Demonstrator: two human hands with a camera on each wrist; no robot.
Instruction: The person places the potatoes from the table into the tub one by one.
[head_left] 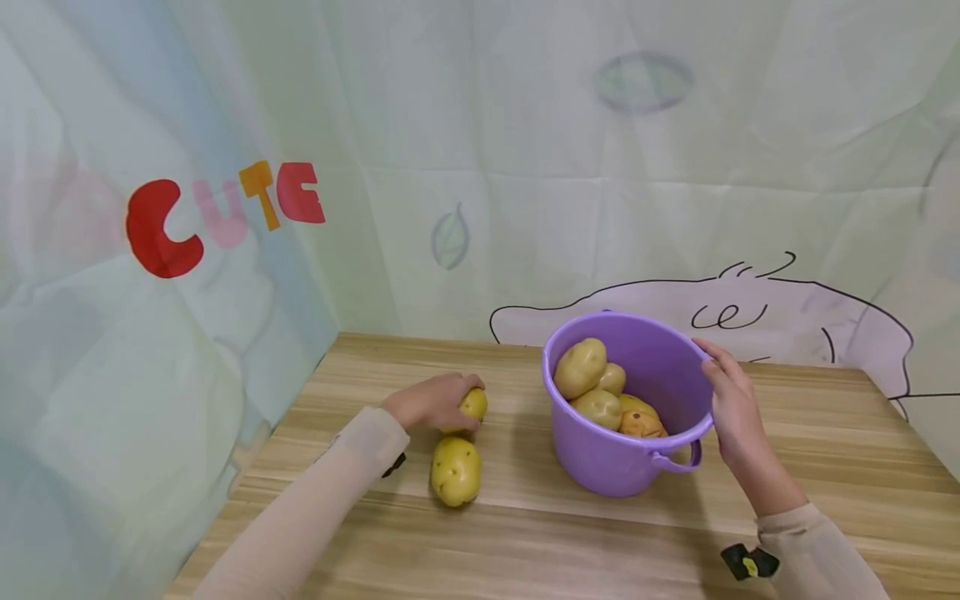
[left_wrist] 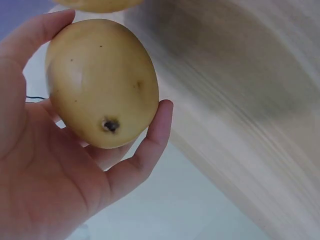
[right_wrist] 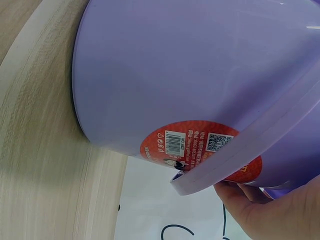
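Observation:
My left hand (head_left: pixel 438 403) grips a yellow potato (left_wrist: pixel 102 82), its thumb and fingers curled round the sides. In the head view most of that potato is hidden by the hand. Just nearer to me, a second yellow potato (head_left: pixel 456 472) lies on the table. A purple bucket (head_left: pixel 603 462) stands to the right with several potatoes (head_left: pixel 581 368) inside, heaped toward its left side. At the bucket's right rim, my right hand (head_left: pixel 737 408) holds on by the edge. The right wrist view shows the bucket's handle (right_wrist: pixel 260 132) hanging across a red label (right_wrist: pixel 175 140).
The wood-grain table (head_left: pixel 517 542) ends at a printed cloth backdrop (head_left: pixel 420 125) behind and another cloth wall on the left bearing coloured letters (head_left: pixel 161 229). Table surface runs along the front and the right of the bucket.

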